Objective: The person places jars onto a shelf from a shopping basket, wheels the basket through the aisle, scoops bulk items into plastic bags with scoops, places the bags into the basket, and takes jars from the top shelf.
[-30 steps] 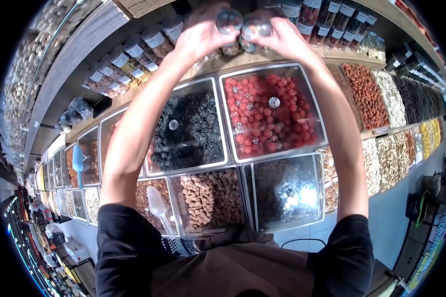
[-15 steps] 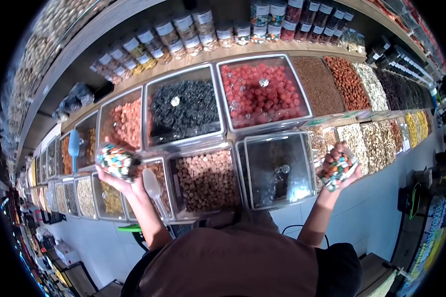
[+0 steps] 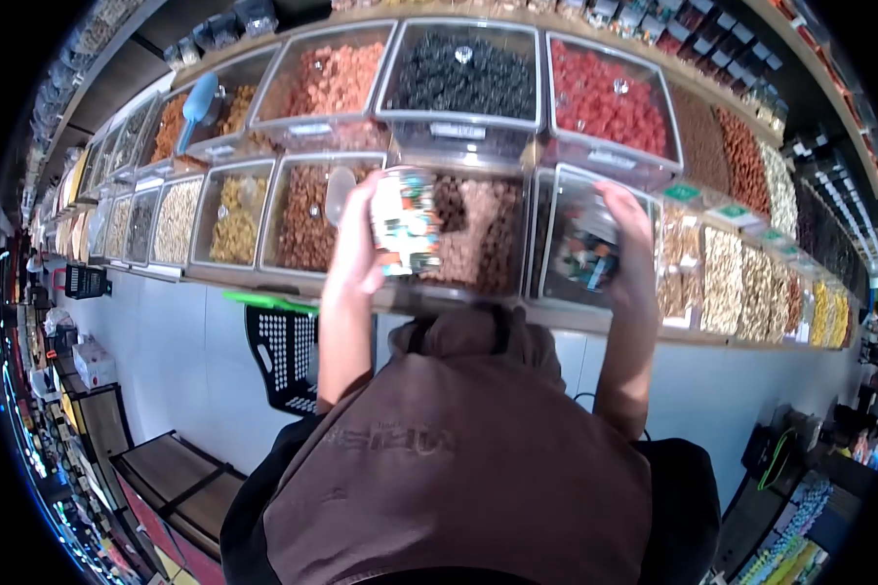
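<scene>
My left hand [image 3: 359, 234] grips a clear jar of multicoloured pieces [image 3: 406, 222], which is blurred by motion in front of a bin of light brown pieces [image 3: 483, 234]. On the right, my right hand [image 3: 629, 239] is wrapped round a second clear jar with similar coloured pieces [image 3: 587, 249], over a dark bin with a clear lid [image 3: 556, 283]. Both jars are above the lower row of bins, apart from each other.
Behind stand lidded bins of dark fruit [image 3: 468, 78] and red fruit [image 3: 610, 107]. A blue scoop [image 3: 199, 102] lies at the left. Labelled jars [image 3: 698, 39] line the back shelf. Below left is a black basket [image 3: 281, 361] with a green handle.
Both hands have come down from the back shelf, each with a jar, spread apart, then moved closer together in front of my body. The view has shifted left and down.
</scene>
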Demonstrator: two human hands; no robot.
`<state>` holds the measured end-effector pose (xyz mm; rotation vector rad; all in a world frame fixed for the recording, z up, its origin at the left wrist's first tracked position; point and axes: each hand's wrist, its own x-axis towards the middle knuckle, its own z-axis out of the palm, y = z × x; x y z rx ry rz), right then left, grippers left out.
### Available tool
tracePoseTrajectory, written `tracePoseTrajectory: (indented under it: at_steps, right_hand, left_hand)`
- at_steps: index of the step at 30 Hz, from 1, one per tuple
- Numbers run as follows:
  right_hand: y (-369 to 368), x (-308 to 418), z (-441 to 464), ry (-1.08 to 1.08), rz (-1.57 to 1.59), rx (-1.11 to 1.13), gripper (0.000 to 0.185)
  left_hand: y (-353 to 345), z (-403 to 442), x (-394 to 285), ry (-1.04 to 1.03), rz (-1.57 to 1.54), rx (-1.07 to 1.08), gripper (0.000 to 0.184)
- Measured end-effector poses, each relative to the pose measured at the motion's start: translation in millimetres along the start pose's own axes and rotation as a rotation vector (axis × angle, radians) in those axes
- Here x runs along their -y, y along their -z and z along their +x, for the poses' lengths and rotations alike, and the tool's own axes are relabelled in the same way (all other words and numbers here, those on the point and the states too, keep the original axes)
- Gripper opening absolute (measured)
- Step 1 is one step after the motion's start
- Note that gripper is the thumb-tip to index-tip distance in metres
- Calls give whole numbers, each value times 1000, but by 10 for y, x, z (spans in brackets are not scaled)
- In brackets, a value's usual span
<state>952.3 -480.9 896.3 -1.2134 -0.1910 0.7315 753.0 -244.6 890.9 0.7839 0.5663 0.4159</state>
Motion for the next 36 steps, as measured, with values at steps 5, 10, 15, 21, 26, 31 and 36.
tracePoseTrajectory:
  at_steps: [5, 10, 15, 21, 26, 31, 36]
  right_hand:
    - [-490, -591, -525, -180, 93, 137, 41]
    - [-491, -883, -1048, -270, 146, 190, 44]
    - [-656, -1116, -1442, -282, 237, 190, 52]
    - [-1212, -1510, -1810, -357, 558, 307, 53]
    - [-1862, -1841, -2190, -469, 389, 490, 58]
    - [-2383, -2223, -2461, -610, 201, 651, 55]
    - [-2644, -2491, -2517, -673, -169, 796, 52]
  left_hand:
    - [-242, -466, 458, 76, 273, 93, 30]
    - [77, -750, 647, 133, 268, 169, 44]
    - [342, -1203, 507, 336, 32, 268, 51]
    - [769, -1977, 359, 315, -106, 169, 48]
    - [1412, -2797, 296, 84, -203, -27, 47]
    - [1953, -3460, 330, 100, -409, -217, 44]
    - [2416, -3714, 611, -4, -322, -455, 46]
